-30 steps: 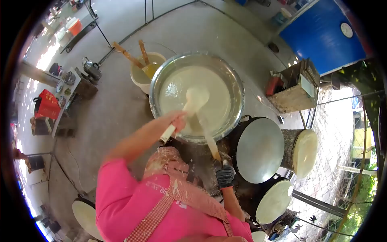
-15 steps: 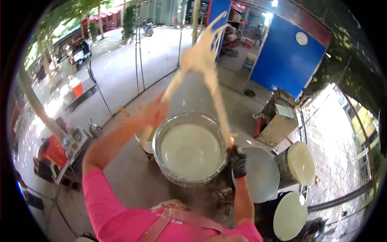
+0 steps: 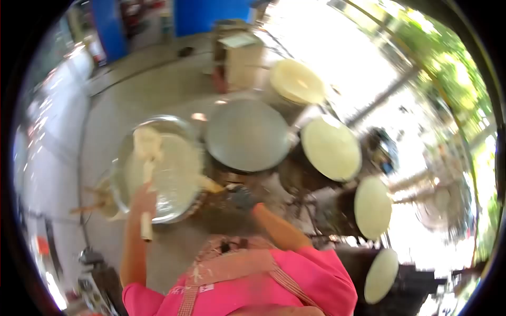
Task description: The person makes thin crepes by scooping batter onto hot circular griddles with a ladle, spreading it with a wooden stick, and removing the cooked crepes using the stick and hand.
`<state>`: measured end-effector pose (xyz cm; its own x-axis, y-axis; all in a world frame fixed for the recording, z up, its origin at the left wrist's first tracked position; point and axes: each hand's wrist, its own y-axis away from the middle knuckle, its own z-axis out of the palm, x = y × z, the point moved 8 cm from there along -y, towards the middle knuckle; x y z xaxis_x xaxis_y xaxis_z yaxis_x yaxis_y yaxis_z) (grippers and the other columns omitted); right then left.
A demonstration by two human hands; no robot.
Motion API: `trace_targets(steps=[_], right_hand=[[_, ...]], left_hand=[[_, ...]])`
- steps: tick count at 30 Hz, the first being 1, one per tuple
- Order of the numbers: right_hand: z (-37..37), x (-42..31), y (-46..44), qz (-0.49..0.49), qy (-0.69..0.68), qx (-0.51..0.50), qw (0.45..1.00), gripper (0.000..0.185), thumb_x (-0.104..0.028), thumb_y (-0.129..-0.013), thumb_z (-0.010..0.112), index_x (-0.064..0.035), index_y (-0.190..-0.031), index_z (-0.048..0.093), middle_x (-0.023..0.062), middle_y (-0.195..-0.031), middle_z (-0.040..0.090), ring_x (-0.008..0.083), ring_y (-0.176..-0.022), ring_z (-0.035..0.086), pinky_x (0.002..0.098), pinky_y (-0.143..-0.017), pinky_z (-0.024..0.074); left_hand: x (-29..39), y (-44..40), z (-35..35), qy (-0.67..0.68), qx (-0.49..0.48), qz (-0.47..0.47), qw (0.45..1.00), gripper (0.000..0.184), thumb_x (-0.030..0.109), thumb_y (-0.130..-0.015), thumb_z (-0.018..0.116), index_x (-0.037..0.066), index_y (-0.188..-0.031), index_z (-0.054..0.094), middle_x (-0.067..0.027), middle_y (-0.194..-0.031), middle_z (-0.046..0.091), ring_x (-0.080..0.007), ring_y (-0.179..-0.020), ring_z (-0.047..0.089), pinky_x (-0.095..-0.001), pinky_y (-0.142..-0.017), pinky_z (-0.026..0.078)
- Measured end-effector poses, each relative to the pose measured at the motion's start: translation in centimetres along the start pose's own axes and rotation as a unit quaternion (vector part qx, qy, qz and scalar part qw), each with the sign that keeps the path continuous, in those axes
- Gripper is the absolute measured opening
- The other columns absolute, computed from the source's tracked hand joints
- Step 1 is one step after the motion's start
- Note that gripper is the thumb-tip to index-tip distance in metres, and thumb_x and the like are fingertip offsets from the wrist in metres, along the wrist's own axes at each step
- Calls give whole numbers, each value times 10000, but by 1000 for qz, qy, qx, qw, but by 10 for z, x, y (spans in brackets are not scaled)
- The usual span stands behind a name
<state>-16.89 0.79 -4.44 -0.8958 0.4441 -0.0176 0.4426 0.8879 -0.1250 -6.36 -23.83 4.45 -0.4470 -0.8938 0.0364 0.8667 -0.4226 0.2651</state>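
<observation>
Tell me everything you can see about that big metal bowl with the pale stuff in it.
The big metal bowl is round, wide and silvery, its rim shiny. It sits upright, holding smooth, pale liquid, with bare inner wall above that. A bucket is beside it; a grey round plate lies on the other side. The left hand holds a pale paddle over it; a yellowish handle reaches it from the gloved right hand. Blur hides exact contact.

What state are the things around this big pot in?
Wide silver metal basin, uncovered, holding pale liquid.
Long pale paddle, held above basin.
Left hand, bare, closed around paddle.
Right hand, dark-gloved, gripping yellowish stick.
Pale bucket, holding wooden sticks.
Large round grey disc, flat side up.
</observation>
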Motion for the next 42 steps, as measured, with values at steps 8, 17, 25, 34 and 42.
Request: trace_targets(steps=[8,17,25,34,42], right_hand=[[-15,84,268,404,-280,-52,869,316,-379,-812,476,-97,-854,612,128,-822,602,292,-769,563,396,-677,440],[-92,198,237,479,-141,153,853,289,-331,-793,516,-65,-865,605,185,-611,555,348,-510,523,416,-502,432],[29,267,176,483,-374,127,782,228,-205,-816,513,-87,-985,611,80,-718,614,224,-586,582,356,-518,452],[-44,268,104,533,-168,154,815,255,-204,-781,535,-69,-982,615,139,-800,627,279,-697,602,342,-631,463],[4,289,58,612,-281,45,738,386,-413,-795,477,-70,-818,653,164,-674,611,254,-606,598,360,-581,472]], left_hand=[[-117,-145,6,489,-43,-129,862,253,258,-907,342,10,-908,394,-23,-575,355,-119,-429,348,-262,-436,365],[-57,-320,50,-412,261,16,873,536,166,-796,517,235,-1275,288,-4,-519,303,-89,-354,286,-227,-302,255],[14,-404,3,-820,248,368,361,652,67,-727,443,204,-1335,250,-195,-845,588,-342,-725,576,-409,-648,458],[40,-354,114,-777,239,410,414,624,71,-747,416,219,-1331,255,-150,-1109,532,-332,-823,571,-414,-674,439],[24,-215,-10,-792,198,298,494,617,40,-704,443,49,-1305,300,-206,-1234,431,-293,-1106,455,-316,-901,356]])
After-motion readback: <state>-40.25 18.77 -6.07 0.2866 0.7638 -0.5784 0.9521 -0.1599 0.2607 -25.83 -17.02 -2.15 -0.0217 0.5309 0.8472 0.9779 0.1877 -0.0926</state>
